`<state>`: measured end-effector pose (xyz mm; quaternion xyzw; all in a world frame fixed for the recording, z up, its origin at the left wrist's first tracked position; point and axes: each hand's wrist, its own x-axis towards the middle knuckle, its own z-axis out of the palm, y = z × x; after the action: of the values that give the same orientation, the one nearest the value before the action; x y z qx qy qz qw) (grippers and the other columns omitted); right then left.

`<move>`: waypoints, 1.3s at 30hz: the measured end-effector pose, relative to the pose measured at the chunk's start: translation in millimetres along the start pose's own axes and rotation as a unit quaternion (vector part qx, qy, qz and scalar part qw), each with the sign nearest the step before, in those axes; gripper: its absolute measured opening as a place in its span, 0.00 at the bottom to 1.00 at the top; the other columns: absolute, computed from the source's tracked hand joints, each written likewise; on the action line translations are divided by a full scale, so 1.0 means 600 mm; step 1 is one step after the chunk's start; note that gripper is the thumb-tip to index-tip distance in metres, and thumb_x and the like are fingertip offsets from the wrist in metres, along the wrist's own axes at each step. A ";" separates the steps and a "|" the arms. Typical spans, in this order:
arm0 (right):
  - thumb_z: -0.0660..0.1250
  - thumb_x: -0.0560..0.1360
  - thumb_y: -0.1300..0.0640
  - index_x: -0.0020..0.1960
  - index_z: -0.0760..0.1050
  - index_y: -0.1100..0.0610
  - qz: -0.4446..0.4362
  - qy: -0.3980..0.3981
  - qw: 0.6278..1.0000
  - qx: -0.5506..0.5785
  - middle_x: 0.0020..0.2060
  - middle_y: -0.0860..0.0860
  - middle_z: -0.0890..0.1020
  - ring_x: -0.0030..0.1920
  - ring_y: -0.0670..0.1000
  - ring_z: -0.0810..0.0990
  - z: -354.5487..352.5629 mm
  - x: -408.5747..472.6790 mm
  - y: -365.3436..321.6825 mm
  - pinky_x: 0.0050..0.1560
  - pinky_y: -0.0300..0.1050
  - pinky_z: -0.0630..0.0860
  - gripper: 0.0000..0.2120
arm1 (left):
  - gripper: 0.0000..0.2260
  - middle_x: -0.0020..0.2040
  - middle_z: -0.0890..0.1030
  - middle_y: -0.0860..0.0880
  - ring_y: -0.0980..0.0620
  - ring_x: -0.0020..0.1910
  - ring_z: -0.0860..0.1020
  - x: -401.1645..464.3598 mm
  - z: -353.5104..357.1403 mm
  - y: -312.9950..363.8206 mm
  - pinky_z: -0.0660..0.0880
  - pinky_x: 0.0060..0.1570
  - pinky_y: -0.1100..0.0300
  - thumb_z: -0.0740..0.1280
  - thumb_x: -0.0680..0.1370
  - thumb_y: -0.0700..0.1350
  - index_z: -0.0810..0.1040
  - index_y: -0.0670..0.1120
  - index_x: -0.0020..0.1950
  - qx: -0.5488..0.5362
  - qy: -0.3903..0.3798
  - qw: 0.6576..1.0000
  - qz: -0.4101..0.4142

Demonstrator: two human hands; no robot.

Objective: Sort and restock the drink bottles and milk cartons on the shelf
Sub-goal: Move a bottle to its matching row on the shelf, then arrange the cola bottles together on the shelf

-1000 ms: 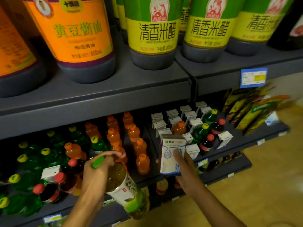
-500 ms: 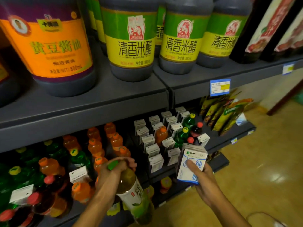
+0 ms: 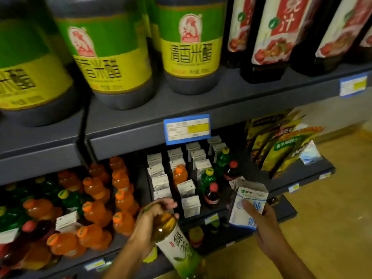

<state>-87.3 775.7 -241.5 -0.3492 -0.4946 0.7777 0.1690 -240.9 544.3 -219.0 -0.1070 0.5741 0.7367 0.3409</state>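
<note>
Hands [image 3: 153,220] at lower centre of the frame, both occupied. The left hand curls round the neck of a green tea bottle [image 3: 175,242], tilted cap-up, clear of the shelf [image 3: 141,135]. The right hand [image 3: 261,224] clamps a milk carton [image 3: 249,206] in front of the carton rows [image 3: 189,190], likely for filing among them. Stray orange bottles [image 3: 180,175] and green ones stand mixed between cartons, awaiting sorting.

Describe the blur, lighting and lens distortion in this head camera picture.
Head view: dim store light, the lower shelf's orange-capped bottles sit in shadow; motion blur smears the yellow-green vinegar jug labels and blue price tag; wide-angle bending curves the grey metal shelf edge; the white milk carton and green tea bottle stay fairly legible.
</note>
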 end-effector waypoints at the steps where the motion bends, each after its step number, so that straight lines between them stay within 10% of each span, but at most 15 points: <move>1: 0.71 0.66 0.58 0.53 0.79 0.54 0.005 0.001 1.000 0.002 0.43 0.48 0.88 0.43 0.50 0.87 -0.020 0.009 -0.006 0.39 0.45 0.82 0.16 | 0.16 0.48 0.83 0.36 0.39 0.34 0.82 0.007 0.019 -0.010 0.75 0.46 0.49 0.53 0.71 0.29 0.79 0.35 0.48 0.004 -0.001 1.000 -0.003; 10: 0.70 0.64 0.53 0.54 0.79 0.52 0.022 0.011 1.000 -0.002 0.45 0.48 0.87 0.44 0.49 0.86 -0.097 0.070 -0.024 0.42 0.47 0.82 0.18 | 0.18 0.64 0.80 0.48 0.33 0.60 0.78 0.078 0.141 -0.081 0.73 0.59 0.44 0.62 0.65 0.37 0.83 0.38 0.51 0.000 -0.036 0.998 -0.060; 21: 0.72 0.62 0.44 0.56 0.77 0.47 0.032 0.029 0.999 -0.032 0.54 0.53 0.84 0.54 0.57 0.82 -0.143 0.097 -0.014 0.56 0.59 0.78 0.23 | 0.25 0.64 0.78 0.40 0.32 0.61 0.77 0.159 0.188 -0.108 0.75 0.60 0.44 0.55 0.73 0.31 0.80 0.46 0.64 0.071 -0.030 0.995 -0.062; 39: 0.72 0.66 0.51 0.58 0.78 0.43 -0.041 -0.055 0.987 -0.147 0.54 0.41 0.84 0.55 0.43 0.82 -0.173 0.117 -0.034 0.46 0.38 0.82 0.20 | 0.20 0.49 0.80 0.38 0.39 0.44 0.79 0.155 0.210 -0.083 0.76 0.47 0.48 0.58 0.68 0.37 0.77 0.37 0.58 -0.060 -0.041 0.990 -0.118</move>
<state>-64.2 895.4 -277.5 -0.3068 -0.6256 0.7071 0.1203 -249.4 700.9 -268.6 -0.1639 0.4972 0.7283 0.4421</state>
